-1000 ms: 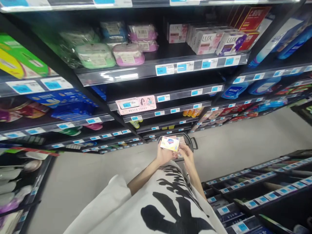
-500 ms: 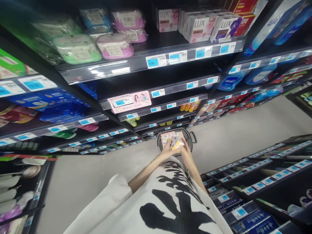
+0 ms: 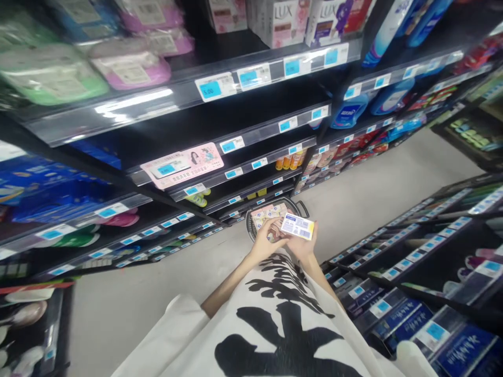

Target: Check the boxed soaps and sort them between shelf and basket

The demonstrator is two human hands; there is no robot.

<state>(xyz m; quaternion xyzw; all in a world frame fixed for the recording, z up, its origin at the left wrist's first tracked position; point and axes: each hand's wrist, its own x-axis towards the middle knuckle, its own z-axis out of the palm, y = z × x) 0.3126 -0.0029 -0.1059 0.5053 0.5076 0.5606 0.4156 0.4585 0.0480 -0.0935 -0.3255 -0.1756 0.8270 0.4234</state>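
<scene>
White box (image 3: pixel 297 226), apparently one; two hands (image 3: pixel 264 246)

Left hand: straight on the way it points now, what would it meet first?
Likely the white rectangular box with a yellow end, held in the right hand; depth is unclear, so the left hand might pass beneath it.

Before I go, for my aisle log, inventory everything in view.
Box: one, white, yellow, blue, lower centre
Basket: one, black, beyond box
Packages: several, pinkish, in basket
LUX cartons: several, white, pink, purple, upper shelf
Wrapped packs: several, green, pink, blue, upper left
Bottles: several, blue, upper right
Sign: one, pink, shelf edge
Price tags: many, blue, white, shelf edges
Other goods: many, mixed, elsewhere
Shirt: one, white, black, bottom
Left hand: one, bare, beside box
Right hand: one, bare, holding box
</scene>
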